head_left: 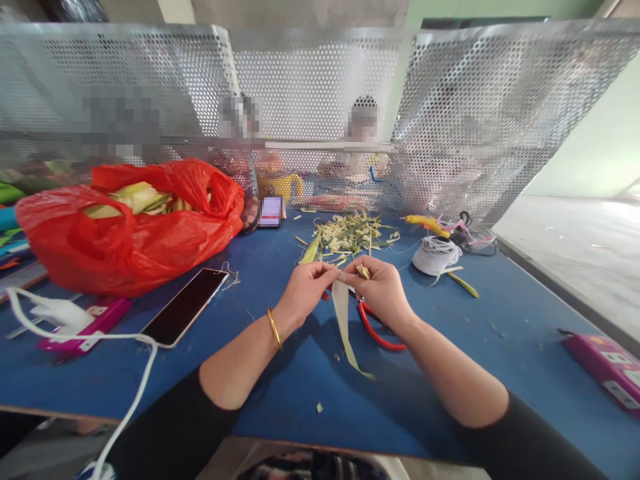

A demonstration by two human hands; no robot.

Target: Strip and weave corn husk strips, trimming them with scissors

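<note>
My left hand (pixel 311 287) and my right hand (pixel 379 288) meet above the middle of the blue table. Both have their fingers pinched together on a pale husk strip (pixel 344 327), whose long end hangs down toward the tabletop. A small folded bit of husk (pixel 363 271) also shows between the fingers of my right hand. Beneath that hand lie red-handled scissors (pixel 373 327), partly covered by it. A green husk piece (pixel 311 249) lies just beyond my left hand, beside a heap of husk scraps (pixel 353 233).
On the left are a red plastic bag (pixel 130 247) of husks, a phone (pixel 186 307) and a white cable (pixel 145 380). A roll of white cord (pixel 436 255), a yellow tool (pixel 427 225) and a purple power strip (pixel 607 370) are right. Perforated metal panels (pixel 315 80) stand behind; people sit beyond.
</note>
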